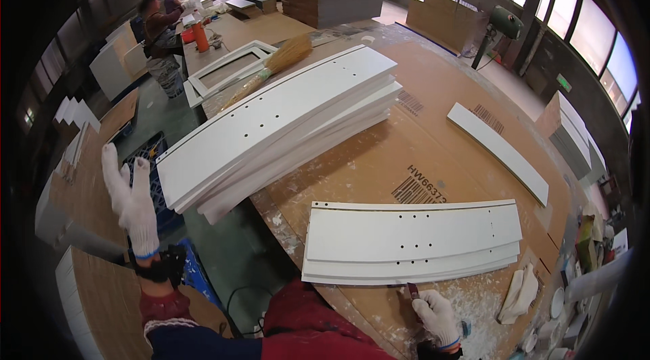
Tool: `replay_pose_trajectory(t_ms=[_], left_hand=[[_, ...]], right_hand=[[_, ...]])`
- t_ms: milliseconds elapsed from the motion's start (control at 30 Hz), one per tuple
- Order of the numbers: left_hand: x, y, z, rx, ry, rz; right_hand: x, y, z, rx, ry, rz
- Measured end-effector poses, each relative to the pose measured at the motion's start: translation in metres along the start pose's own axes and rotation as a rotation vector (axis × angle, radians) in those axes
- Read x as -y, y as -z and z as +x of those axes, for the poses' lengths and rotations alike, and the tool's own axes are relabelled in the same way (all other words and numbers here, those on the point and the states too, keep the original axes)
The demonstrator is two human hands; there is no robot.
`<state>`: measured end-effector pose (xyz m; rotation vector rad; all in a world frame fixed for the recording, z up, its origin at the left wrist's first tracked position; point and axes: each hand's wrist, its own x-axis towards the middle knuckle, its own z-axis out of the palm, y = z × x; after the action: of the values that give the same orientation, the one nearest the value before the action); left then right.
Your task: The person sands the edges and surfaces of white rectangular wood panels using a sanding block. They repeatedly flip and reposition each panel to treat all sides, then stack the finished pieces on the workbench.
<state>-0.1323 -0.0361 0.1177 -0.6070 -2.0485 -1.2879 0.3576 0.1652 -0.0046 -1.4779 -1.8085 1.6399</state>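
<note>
Okay, left hand (134,207) raised at 9 o'clock, fingers spread; right hand (435,318) at 5, fingers pinching dark-red tool (412,291) beside panels (447,233).

right hand (437,318): palm hidden | dark-red object (412,290): kind unclear | right forearm (439,351): cut off

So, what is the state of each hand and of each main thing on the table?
Left hand: raised, open, empty
Right hand: closed on small dark tool
Taller panel stack: fanned unevenly, top panel drilled
Nearer panel stack: layers offset, top drilled
White strip: lying apart
Broom: lying down
White fabric piece: crumpled
White frame: lying flat
</note>
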Motion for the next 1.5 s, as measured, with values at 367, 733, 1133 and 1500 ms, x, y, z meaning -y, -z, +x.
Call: replay_pose_trajectory(t_ms=[367, 733, 1133, 1500], left_hand=[[-0.081, -0.083, -0.183, 1.247, 0.423, -0.113], [-0.094, -0.127, -0.216, 1.097, 0.556, -0.267], [-0.085, -0.133, -0.227, 1.053, 0.639, -0.484], [-0.073, -0.12, -0.211, 1.122, 0.512, -0.197]], right_hand=[[0.043, -0.002, 0.022, 0.015, 0.203, -0.327], [0.065, -0.094, 0.103, 0.072, 0.744, -0.932], [-0.042, 0.249, 0.155, -0.906, 0.122, -0.981], [0.045, 0.097, 0.163, -0.259, 0.621, -0.979]])
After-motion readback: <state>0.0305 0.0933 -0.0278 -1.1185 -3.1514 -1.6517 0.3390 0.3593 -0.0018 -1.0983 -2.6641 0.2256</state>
